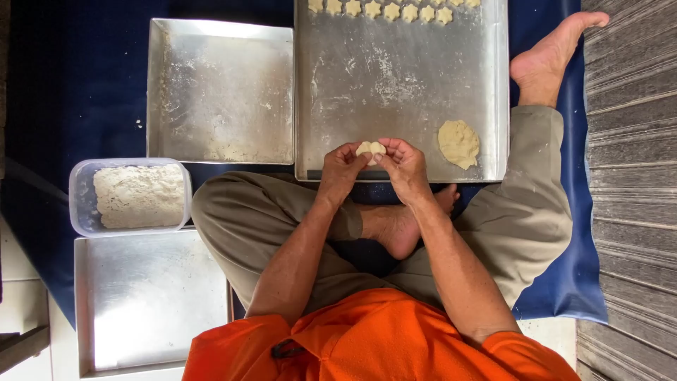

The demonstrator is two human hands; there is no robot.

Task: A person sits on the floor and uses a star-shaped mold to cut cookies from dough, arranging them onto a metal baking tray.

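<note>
Both hands meet over the near edge of a large metal baking tray (402,85). My left hand (343,164) and my right hand (400,161) pinch a small pale piece of dough (371,149) between their fingertips. A flattened lump of dough (458,143) lies on the tray to the right of my right hand. Along the tray's far edge runs a row of several small star-shaped dough pieces (391,10).
An empty floured metal tray (220,92) lies left of the big one. A clear plastic tub of flour (132,195) sits at the left, another metal tray (144,300) below it. I sit cross-legged on a blue mat (77,85); wooden slats (631,176) lie at the right.
</note>
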